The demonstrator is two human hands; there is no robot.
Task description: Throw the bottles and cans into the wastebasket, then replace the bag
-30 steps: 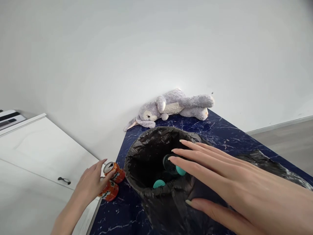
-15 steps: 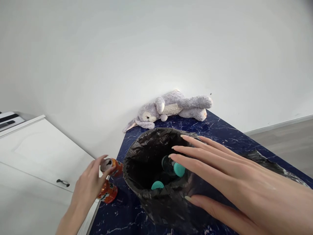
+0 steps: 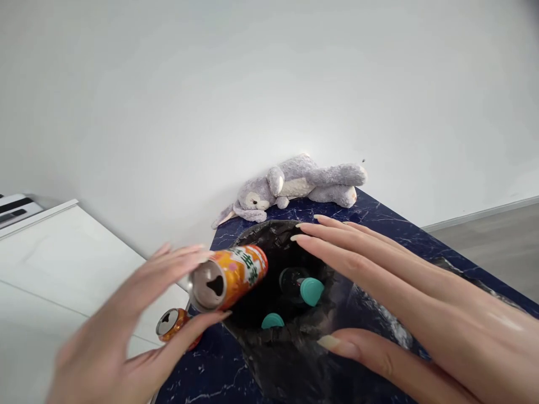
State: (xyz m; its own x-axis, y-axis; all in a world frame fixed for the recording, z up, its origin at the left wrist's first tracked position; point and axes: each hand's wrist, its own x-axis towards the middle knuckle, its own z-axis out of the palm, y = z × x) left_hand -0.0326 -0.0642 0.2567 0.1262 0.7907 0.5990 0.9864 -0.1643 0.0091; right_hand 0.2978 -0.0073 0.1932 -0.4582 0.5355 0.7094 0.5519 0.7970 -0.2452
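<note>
My left hand (image 3: 126, 336) grips an opened orange drink can (image 3: 229, 275) on its side, lifted over the left rim of a black bin bag (image 3: 295, 359). Thumb below and fingers above pinch the can's top end. A second orange can (image 3: 170, 324) still stands on the dark blue marble table (image 3: 379, 224) beside the bag. My right hand (image 3: 404, 303) lies flat and spread on the bag's right rim, fingers reaching over the opening, thumb on the front of the bag. Inside the bag lie bottles with teal caps (image 3: 311, 290).
A grey plush rabbit (image 3: 295, 185) lies at the table's far edge against the white wall. A white cabinet (image 3: 54, 264) stands to the left of the table. Wooden floor (image 3: 497, 235) shows at the right.
My left hand has picked one orange can up from the table and carried it up and right, over the bag's opening. My right hand stays on the bag's rim.
</note>
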